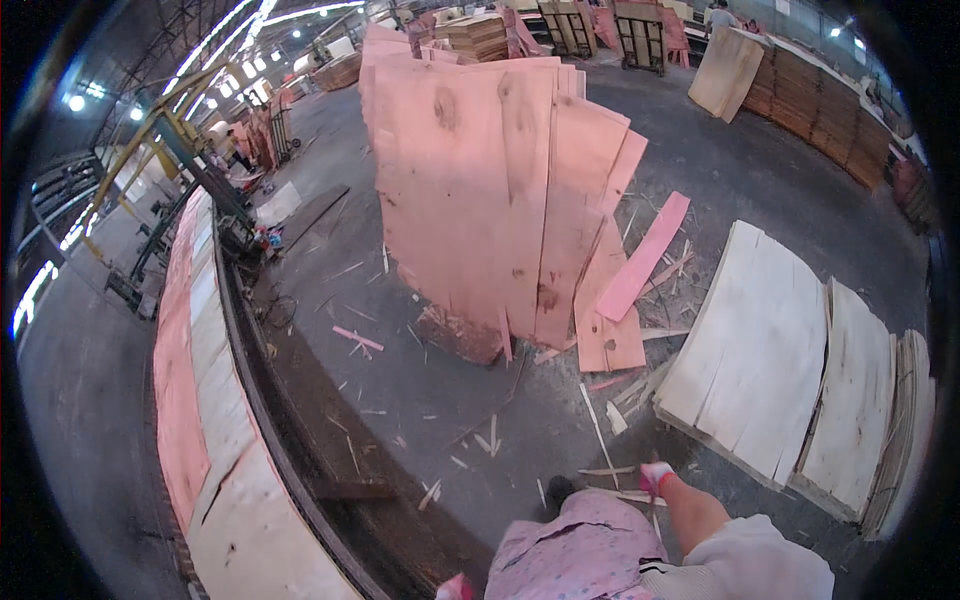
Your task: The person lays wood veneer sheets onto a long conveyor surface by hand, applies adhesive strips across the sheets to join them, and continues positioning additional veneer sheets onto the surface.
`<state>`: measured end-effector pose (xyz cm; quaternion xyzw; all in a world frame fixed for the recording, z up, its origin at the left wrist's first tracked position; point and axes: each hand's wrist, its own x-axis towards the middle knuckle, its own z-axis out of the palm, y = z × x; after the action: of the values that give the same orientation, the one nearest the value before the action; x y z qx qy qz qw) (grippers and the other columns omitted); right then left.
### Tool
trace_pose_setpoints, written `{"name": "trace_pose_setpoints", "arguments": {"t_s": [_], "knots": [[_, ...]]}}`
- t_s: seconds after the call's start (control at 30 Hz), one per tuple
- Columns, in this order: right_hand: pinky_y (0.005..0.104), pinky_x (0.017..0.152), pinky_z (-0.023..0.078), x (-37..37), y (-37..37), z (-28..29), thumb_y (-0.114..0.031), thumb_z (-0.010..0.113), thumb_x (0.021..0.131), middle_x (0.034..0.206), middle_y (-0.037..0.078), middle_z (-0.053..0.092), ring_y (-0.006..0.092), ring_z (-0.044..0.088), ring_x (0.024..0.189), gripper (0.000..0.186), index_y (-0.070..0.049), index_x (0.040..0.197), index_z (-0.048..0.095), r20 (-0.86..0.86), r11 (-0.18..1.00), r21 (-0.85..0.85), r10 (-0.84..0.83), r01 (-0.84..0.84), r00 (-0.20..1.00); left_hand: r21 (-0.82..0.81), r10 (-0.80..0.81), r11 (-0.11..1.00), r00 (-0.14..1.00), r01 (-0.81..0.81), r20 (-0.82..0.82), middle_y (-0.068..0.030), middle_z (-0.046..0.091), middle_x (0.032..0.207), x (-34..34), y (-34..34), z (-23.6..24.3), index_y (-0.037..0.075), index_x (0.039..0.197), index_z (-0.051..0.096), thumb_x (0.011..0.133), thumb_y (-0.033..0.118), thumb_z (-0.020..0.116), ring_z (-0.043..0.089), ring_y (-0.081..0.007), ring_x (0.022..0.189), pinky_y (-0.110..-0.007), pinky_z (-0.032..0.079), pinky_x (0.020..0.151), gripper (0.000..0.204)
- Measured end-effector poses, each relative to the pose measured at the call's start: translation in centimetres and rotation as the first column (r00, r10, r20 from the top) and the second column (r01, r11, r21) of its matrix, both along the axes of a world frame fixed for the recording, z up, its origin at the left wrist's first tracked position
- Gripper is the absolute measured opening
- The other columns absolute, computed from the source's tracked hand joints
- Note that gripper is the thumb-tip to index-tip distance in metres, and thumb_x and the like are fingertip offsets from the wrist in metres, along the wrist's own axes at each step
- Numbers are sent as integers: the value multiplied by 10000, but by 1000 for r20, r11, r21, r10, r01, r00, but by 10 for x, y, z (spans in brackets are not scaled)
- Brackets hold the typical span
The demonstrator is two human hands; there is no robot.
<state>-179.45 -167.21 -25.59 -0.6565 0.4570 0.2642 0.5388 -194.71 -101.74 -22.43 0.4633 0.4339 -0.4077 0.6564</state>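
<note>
My right hand (657, 477), in a pink and white glove, hangs low beyond my bare forearm, over floor strewn with wood strips. It is too small here to make out how its fingers are held, and I see nothing plainly in it. Nearest to it is a stack of pale veneer sheets (750, 350) on the right. Only part of my left hand (455, 588), also gloved in pink, shows at the lower edge; its fingers are hidden. Ahead stands a tall bundle of pink-tinted veneer sheets (460, 190), upright and slightly fanned at its right side.
To my left runs a long conveyor-like bed (240, 500) covered with pink and pale veneer. A loose pink strip (645, 260) leans by the upright bundle. Splinters litter the dark floor (400, 420). A high brown sheet stack (815, 105) stands far right; a person (720, 17) is behind it.
</note>
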Motion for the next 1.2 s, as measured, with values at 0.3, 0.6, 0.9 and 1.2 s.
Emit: {"name": "trace_pose_setpoints", "arguments": {"t_s": [0.3,0.6,0.9,1.2], "knots": [[328,626,485,381,176,155,-284,582,797,823,97,662,181,610,705,385,-30,1086,604,418,954,-96,298,-285,858,360,278,885,956,-294,95,-46,556,1049,197,2,113,104,1146,515,938,393,430,530,-170,911,-372,437,794,365],[353,605,496,487,202,141,-403,596,779,807,81,661,199,603,660,446,-67,1070,623,299,870,-137,492,-473,818,298,170,937,983,-183,70,-27,572,820,452,99,75,99,955,596,897,407,540,540,-168,733,-358,461,625,319],[325,651,511,593,157,194,-314,637,777,825,113,667,175,627,703,368,-12,989,643,476,978,-129,-81,161,876,243,-63,970,953,-11,295,-105,594,1090,723,73,161,36,1122,529,899,401,557,547,-241,994,-374,454,862,428],[343,885,463,841,26,334,-344,698,739,1158,166,605,276,589,1053,711,50,1263,422,844,473,-462,-24,750,536,307,-185,947,938,91,292,-63,619,995,741,30,189,54,1173,526,887,320,613,581,-171,884,-275,483,731,401]]}}
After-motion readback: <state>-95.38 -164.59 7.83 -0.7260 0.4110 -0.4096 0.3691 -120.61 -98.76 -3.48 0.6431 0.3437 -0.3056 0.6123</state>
